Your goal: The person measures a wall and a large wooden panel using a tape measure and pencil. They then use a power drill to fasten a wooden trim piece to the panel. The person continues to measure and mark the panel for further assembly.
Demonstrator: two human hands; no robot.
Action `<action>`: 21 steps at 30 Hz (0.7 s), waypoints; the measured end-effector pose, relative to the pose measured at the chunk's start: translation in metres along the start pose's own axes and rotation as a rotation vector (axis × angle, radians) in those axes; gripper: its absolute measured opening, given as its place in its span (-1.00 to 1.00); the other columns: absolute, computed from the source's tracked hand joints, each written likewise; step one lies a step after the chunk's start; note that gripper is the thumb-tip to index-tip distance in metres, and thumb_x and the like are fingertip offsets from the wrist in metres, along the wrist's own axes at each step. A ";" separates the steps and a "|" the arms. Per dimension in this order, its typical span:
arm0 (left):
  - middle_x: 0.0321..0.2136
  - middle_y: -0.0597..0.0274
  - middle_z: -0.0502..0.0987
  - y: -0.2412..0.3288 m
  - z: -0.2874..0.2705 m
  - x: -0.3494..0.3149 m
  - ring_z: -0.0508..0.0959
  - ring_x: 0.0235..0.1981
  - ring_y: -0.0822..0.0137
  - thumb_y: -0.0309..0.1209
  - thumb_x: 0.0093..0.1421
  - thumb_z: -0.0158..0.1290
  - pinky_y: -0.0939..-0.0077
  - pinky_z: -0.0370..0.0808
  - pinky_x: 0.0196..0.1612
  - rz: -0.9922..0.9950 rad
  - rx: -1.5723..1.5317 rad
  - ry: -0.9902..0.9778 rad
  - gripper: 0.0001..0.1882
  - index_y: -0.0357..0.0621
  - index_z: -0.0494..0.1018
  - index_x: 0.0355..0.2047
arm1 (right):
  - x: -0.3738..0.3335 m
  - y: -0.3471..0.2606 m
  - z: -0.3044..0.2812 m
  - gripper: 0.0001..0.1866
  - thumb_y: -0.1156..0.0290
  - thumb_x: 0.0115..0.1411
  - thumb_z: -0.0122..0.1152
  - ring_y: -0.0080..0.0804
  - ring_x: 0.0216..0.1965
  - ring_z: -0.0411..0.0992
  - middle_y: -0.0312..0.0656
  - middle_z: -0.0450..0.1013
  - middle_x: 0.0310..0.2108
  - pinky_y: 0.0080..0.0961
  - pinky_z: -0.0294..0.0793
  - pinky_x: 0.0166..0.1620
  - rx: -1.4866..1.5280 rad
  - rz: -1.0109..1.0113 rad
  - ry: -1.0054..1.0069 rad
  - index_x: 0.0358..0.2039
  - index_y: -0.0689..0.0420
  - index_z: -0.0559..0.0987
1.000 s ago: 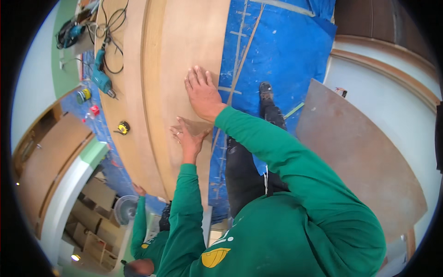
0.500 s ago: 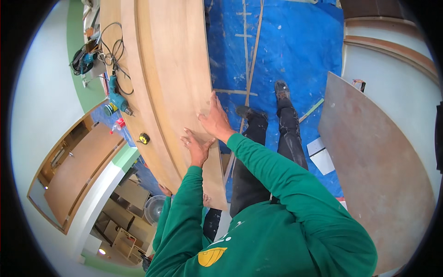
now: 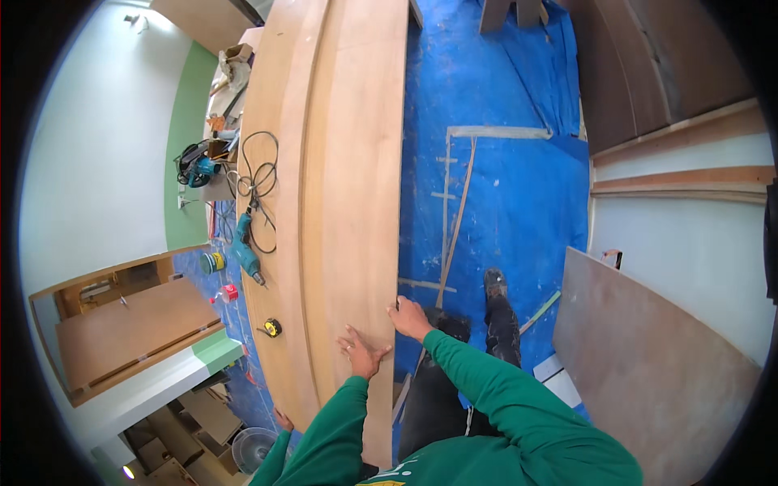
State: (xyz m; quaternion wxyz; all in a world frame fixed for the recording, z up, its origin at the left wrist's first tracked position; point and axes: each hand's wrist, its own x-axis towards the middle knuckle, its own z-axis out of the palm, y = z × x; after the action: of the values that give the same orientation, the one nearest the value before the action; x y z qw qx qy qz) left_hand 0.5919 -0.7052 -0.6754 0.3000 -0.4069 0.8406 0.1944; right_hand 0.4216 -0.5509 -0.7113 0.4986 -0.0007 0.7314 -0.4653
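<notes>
A long, light-brown wooden board (image 3: pixel 356 202) lies lengthwise in front of me, on top of a wider wooden panel (image 3: pixel 267 243). My left hand (image 3: pixel 363 354) rests on the board's face with its fingers spread. At the board's right edge, my right hand (image 3: pixel 411 319) is closed, its curled fingers gripping the edge. Left of the board, a teal power drill (image 3: pixel 245 249) with a black cord lies on the panel. A yellow-and-black tape measure (image 3: pixel 272 327) sits nearer to me on the same panel.
A co-worker's hand (image 3: pixel 283 419) touches the panel's near left edge. Blue sheeting (image 3: pixel 519 211) covers the floor, with thin wooden strips on it. A large brown panel (image 3: pixel 648 348) leans at the right. A teal circular saw (image 3: pixel 197 168) stands at the left beyond a round can (image 3: pixel 212 262).
My view has shifted, showing more of the board's far end. My right hand has gone from resting on the board's face to its right edge. My left hand still lies spread on it.
</notes>
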 end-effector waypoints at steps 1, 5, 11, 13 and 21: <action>0.43 -0.83 -0.53 -0.002 0.001 0.000 -0.40 0.49 -0.70 0.12 -0.04 0.53 -0.40 -0.26 0.51 0.008 0.002 0.004 0.64 -0.08 -0.58 0.57 | 0.001 -0.002 -0.003 -0.33 0.04 0.31 0.23 0.25 0.19 0.48 0.31 0.53 0.11 0.03 0.46 0.24 0.008 -0.004 -0.013 0.24 0.30 0.48; 0.42 -0.86 -0.49 0.000 0.004 0.007 -0.40 0.49 -0.71 0.16 -0.08 0.53 -0.41 -0.28 0.51 0.010 0.008 0.034 0.65 -0.07 -0.56 0.58 | -0.004 0.026 -0.015 -0.31 -0.05 0.30 0.25 0.22 0.19 0.49 0.28 0.54 0.11 0.02 0.46 0.25 -0.073 -0.054 -0.025 0.17 0.32 0.55; 0.44 -0.81 -0.45 -0.009 0.016 0.005 -0.32 0.49 -0.71 0.15 -0.14 0.56 -0.43 -0.26 0.52 -0.043 -0.007 0.075 0.67 -0.05 -0.51 0.59 | -0.045 0.155 -0.071 -0.37 -0.09 0.22 0.33 0.24 0.12 0.54 0.25 0.59 0.03 0.02 0.52 0.21 -0.405 0.211 -0.049 -0.02 0.28 0.69; 0.45 -0.81 -0.42 -0.011 0.024 0.005 -0.30 0.50 -0.69 0.15 -0.15 0.57 -0.44 -0.27 0.52 -0.081 -0.022 0.071 0.67 -0.03 -0.48 0.60 | -0.072 0.205 -0.100 -0.37 -0.09 0.20 0.35 0.25 0.11 0.55 0.27 0.60 0.00 0.04 0.52 0.20 -0.519 0.285 -0.019 -0.04 0.29 0.70; 0.54 -0.53 -0.34 0.006 0.002 -0.005 -0.22 0.52 -0.64 0.15 -0.16 0.57 -0.44 0.08 0.46 -0.143 0.007 0.063 0.58 0.26 -0.36 0.62 | -0.204 0.283 -0.220 -0.39 -0.03 0.18 0.37 0.26 0.07 0.56 0.28 0.61 -0.02 0.00 0.54 0.16 -0.784 0.299 0.032 -0.10 0.37 0.71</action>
State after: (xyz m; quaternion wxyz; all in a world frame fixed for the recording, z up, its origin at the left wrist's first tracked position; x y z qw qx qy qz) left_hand 0.5898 -0.6975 -0.6730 0.2879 -0.4707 0.8192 0.1568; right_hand 0.4947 -0.1461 -0.7400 0.5112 -0.0772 0.8528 -0.0741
